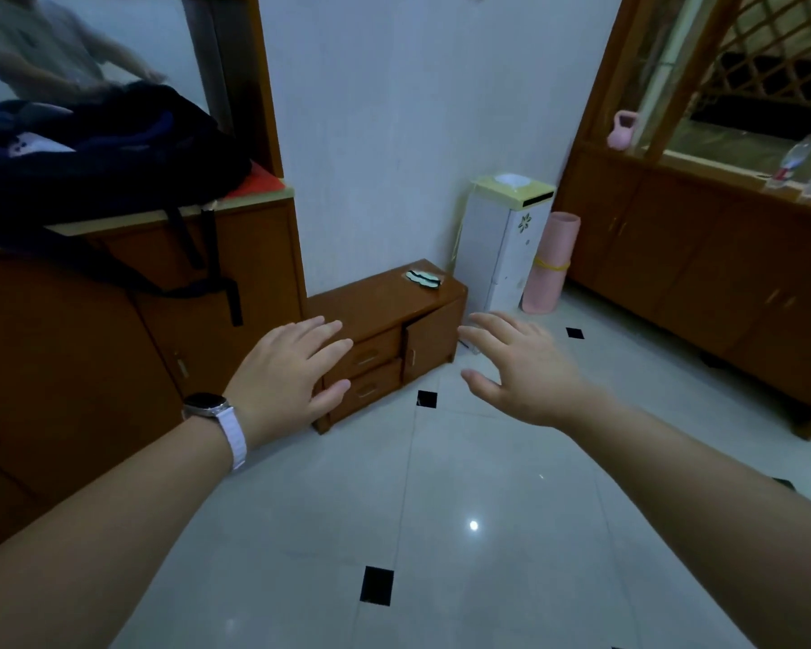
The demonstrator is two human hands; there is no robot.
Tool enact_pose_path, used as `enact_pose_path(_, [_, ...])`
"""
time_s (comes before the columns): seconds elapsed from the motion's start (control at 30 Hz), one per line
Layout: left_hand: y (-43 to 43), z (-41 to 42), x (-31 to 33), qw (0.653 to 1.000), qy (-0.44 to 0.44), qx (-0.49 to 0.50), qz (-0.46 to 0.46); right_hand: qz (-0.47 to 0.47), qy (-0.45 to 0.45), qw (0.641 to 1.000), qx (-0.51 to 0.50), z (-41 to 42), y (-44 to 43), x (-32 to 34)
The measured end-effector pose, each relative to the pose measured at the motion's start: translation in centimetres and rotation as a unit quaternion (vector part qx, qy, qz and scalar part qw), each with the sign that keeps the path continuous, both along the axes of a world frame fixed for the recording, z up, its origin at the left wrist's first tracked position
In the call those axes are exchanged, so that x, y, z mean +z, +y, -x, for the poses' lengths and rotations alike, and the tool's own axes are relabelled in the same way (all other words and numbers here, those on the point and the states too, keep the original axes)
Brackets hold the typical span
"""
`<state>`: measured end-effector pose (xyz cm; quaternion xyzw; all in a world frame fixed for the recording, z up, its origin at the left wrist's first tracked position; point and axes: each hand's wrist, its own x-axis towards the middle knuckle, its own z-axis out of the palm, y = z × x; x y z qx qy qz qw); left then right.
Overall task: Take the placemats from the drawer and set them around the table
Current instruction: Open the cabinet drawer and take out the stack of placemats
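Reaching out empty, fingers spread: left hand (285, 372), right hand (520, 367) | low cabinet (385, 297) drawers (371, 356) closed

Bare forearms, white-strapped watch (207, 407) with dark face on left wrist.

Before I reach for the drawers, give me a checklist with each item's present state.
1. Left hand free: ok, fingers straight, holding nothing.
2. Right hand free: ok, open and empty.
3. Upper drawer of the low cabinet open: not ok, it is shut.
4. Lower drawer open: not ok, it is shut.
5. Placemats located: cannot tell, none show with both drawers shut.
6. Table in sight: not ok, none is in view.
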<state>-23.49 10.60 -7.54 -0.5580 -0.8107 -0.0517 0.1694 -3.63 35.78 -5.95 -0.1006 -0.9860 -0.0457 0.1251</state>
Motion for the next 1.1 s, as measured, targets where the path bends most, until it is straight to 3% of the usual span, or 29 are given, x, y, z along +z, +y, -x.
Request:
enact_pose_path(0.43, [8.7, 12.1, -3.7, 0.999, -0.048, -0.012, 0.012, 0.033, -0.020, 0.999, -0.003, 11.7, 8.0, -3.1])
enact_pose_path(1.1, [30.3, 29.2, -13.0, 0.979, -0.116, 0.085, 0.145, 0.150, -0.100, 0.977, 0.111, 36.0, 30.9, -15.5])
